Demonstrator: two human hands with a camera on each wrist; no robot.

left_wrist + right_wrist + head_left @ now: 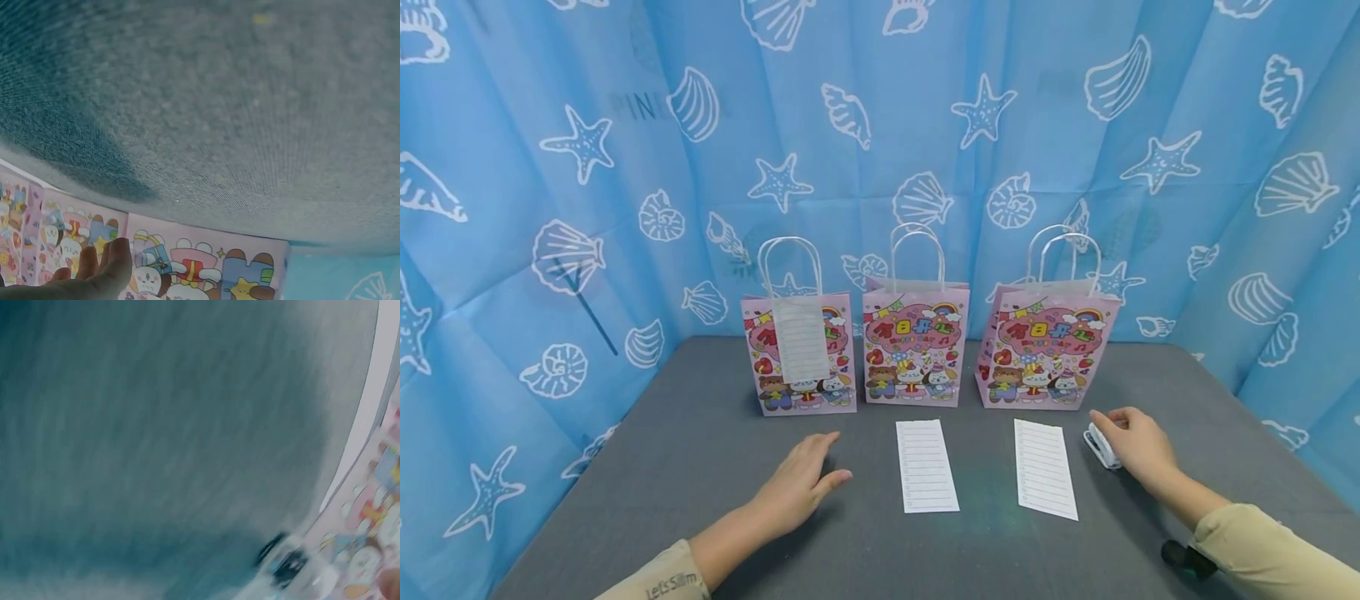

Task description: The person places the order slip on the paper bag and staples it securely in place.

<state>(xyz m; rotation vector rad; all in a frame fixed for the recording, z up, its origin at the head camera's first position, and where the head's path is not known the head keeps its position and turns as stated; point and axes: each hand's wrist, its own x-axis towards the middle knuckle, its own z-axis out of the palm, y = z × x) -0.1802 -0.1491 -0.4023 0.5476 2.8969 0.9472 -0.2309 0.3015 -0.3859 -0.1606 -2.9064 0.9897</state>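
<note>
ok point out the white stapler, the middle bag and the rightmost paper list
White stapler [1100, 447]: head view, uncovered part of its body.
Middle bag [915, 347]: head view, printed front.
Rightmost paper list [1046, 469]: head view, middle of the sheet.

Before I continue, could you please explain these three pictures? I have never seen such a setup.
There is no robot: a person works with two bare hands. The wide picture comes from a camera on the head; the two others from cameras on the wrists. On the grey table three pink paper bags stand in a row, a paper slip on the front of the leftmost. Two more slips lie before them. The left hand is open and holds nothing. The right hand is at a white stapler; whether it grips it, I cannot tell.
</note>
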